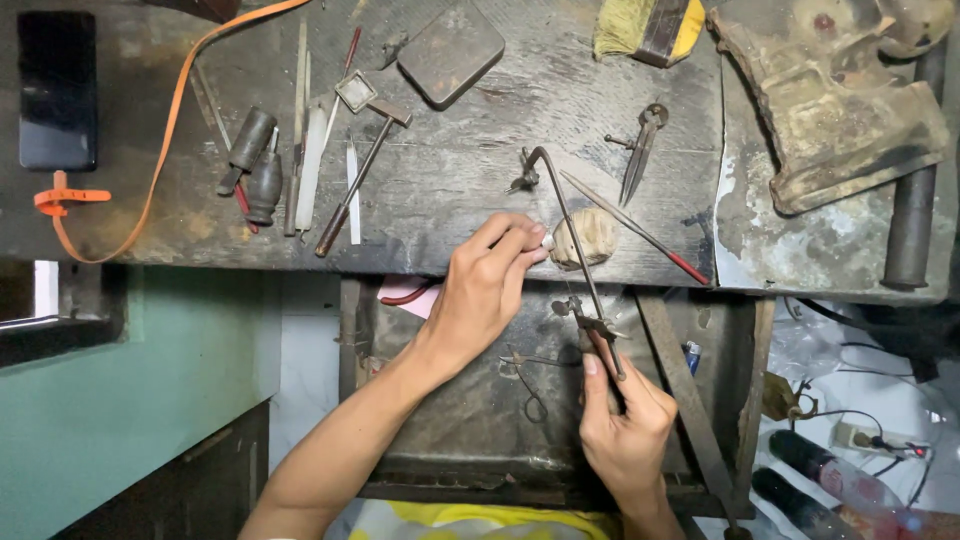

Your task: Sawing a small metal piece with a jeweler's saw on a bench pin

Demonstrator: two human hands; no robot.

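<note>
My left hand [485, 290] pinches a small pale piece [548, 241] at the front edge of the worn wooden workbench [450, 170], against a rounded wooden peg [588, 236]. My right hand [625, 420] grips the handle of a jeweller's saw [570, 230] below the bench edge. The saw's metal frame curves up over the bench beside the peg, close to the left fingertips.
On the bench lie files and gravers [262, 170], a small hammer [362, 170], a dark flat tin [450, 50], dividers [640, 150], a red-tipped rod [640, 232], a brush [650, 28], a phone [57, 90], an orange strap [165, 130] and a rusty metal block [850, 110]. Bottles [830, 480] lie on the floor at right.
</note>
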